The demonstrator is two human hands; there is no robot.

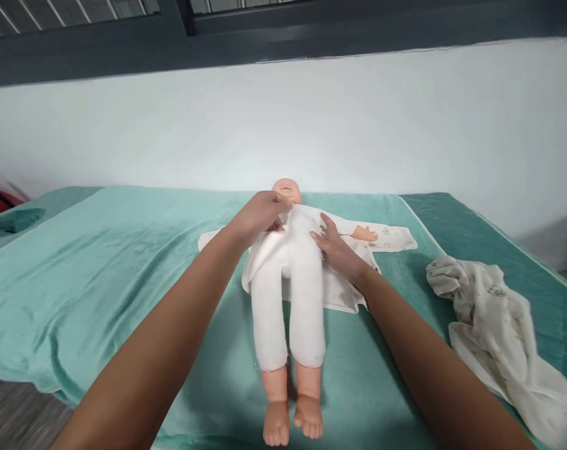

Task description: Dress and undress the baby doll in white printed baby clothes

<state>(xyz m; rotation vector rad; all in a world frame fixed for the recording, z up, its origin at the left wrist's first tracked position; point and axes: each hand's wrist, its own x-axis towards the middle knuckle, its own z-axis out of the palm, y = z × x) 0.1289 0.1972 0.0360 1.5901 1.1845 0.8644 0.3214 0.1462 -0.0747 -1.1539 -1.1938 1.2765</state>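
A baby doll (290, 294) with a white cloth body lies on its back on the green blanket (124, 275), feet toward me. Under it is spread a white printed garment (386, 237), open, with one doll arm lying on its sleeve. My left hand (259, 215) is at the doll's chest near the neck, fingers curled on the garment's left front edge. My right hand (337, 247) lies with its fingers resting on the doll's right side, pressing the garment panel there.
A crumpled white printed cloth (494, 325) lies on the blanket at the right. A white wall (283, 125) stands behind the table, with a dark window frame above. The blanket's front left edge hangs over a grey floor.
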